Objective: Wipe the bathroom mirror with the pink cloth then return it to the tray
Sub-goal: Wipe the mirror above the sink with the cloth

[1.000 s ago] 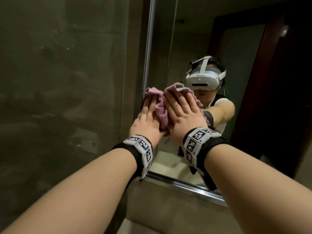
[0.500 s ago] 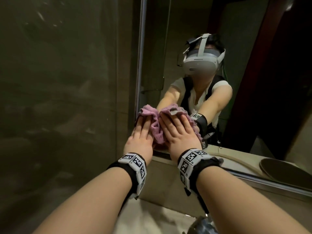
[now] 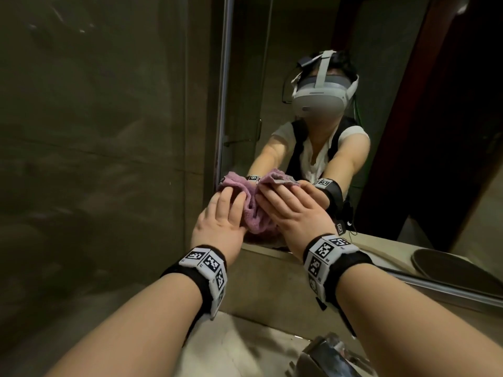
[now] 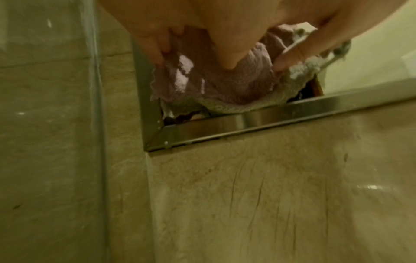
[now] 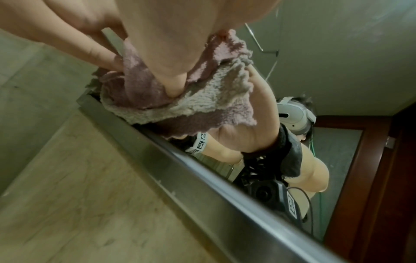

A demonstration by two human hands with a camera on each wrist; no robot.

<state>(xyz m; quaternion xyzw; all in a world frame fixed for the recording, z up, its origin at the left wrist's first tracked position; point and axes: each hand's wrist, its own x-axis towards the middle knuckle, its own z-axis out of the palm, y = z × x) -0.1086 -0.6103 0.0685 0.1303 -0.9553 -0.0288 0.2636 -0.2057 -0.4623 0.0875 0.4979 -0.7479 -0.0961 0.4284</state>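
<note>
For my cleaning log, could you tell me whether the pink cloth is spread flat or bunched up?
Bunched: the pink cloth sits in crumpled folds under both hands.

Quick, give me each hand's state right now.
Left hand: open, straight fingers pressing the cloth to the mirror.
Right hand: open, also pressing the cloth flat.

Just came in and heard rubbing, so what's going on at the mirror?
A person is wiping the mirror with a pink cloth. The left hand and the right hand lie side by side, fingers fairly straight, pressing the bunched cloth against the glass. The cloth sits in the mirror's lower left corner, just above the metal frame. No tray is in view, so the cloth is not yet returned.
</note>
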